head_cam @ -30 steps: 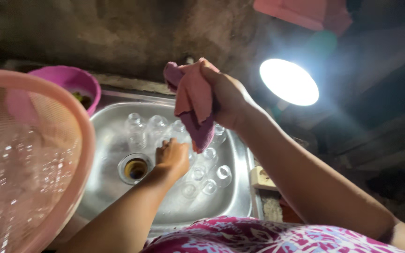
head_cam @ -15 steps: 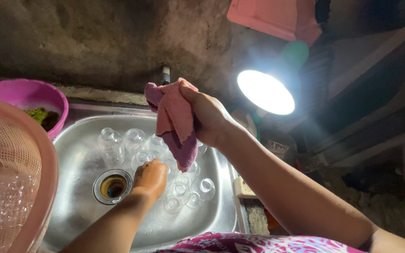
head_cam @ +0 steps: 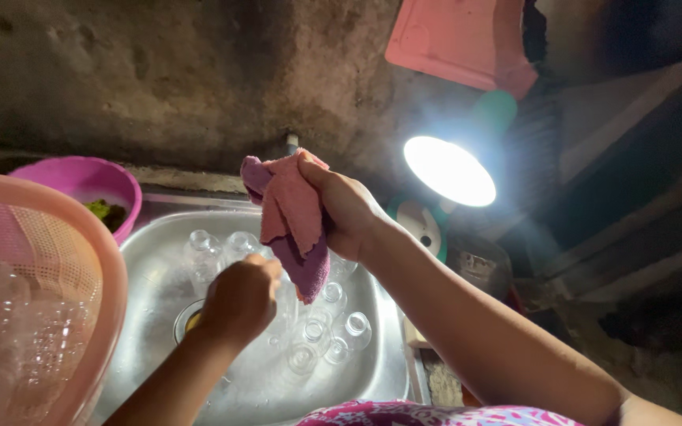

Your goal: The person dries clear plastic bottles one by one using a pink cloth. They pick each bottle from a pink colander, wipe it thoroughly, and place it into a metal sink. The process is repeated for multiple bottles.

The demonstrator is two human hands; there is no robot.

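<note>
Cloth: pink on the outside, purple underneath, bunched in my right hand. Fingers closed around its upper part, loose end hangs straight down, so its long axis is roughly vertical. It sits above the sink, over the back-centre of the basin, clear of the metal.

My left hand is lower and just in front of the cloth, down in the basin. Fingers curled in, knuckles up. Cannot tell whether it grips anything; whatever is under the palm is hidden. The cloth's hanging tip ends just beside this hand, up and to its right. Right hand owns the cloth; the left is the nearer of the two to the glasses.

Glasses: small clear ones scattered in the sink, some upright with mouths up, grouped right of and behind the left hand. More stand at the back-left. The drain is just left of the left wrist, partly covered by it.

Outward: a pink mesh basket at near left holds more clear glassware, blurred. A purple bowl behind it has something green inside. A lit lamp stands right of the sink, and a pink board hangs on the wall above it.
</note>
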